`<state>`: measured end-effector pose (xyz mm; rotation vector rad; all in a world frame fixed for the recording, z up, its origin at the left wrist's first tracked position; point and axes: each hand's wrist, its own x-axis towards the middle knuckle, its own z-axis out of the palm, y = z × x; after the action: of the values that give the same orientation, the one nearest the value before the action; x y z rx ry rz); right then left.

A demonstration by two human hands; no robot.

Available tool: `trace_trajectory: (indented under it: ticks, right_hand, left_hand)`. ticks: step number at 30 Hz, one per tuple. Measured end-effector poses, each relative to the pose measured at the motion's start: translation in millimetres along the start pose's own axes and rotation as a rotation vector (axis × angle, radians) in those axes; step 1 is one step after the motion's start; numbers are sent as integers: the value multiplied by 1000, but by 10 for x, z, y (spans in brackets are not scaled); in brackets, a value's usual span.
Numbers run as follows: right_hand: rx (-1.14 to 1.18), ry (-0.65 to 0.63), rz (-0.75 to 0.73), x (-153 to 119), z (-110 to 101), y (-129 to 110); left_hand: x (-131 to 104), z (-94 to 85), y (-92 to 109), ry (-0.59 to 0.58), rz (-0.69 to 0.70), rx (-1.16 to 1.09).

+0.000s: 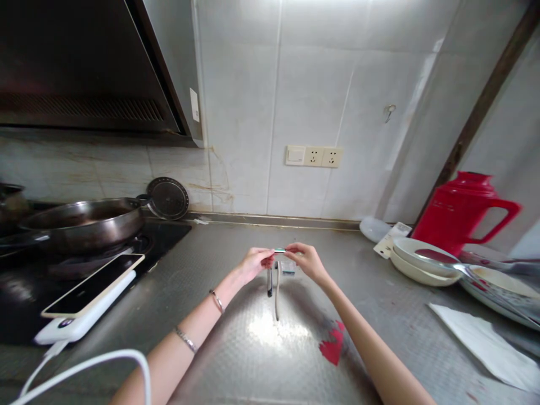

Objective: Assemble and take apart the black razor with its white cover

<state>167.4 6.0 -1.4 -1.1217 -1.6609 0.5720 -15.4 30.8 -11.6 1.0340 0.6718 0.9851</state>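
Both hands are meeting above the counter (236,349): the left hand (253,263) and right hand (306,260) are each pinching an end of a small pale object (280,251), their grips closed on it. A wok (80,220) is sitting on the stove, contents unclear. Stacked bowls (415,259) are resting beside a red jug (462,211).

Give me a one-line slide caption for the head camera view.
Both hands, left and right, pinch a small item above a steel counter.
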Motion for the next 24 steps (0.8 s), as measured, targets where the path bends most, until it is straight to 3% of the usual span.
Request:
trace_trajectory:
  ticks: [7,14,24]
  right_hand:
    - [-170,-44,-127,-32,-9,-10]
    - [-275,-117,-59,2,-200,353]
    - [-342,-227,-26,-17,-256,683]
  left_hand:
    - [-7,-47,15,15,-21,78]
    - [7,-139,47,183,50,627]
    - [-22,-165,-52,115,-87,1233]
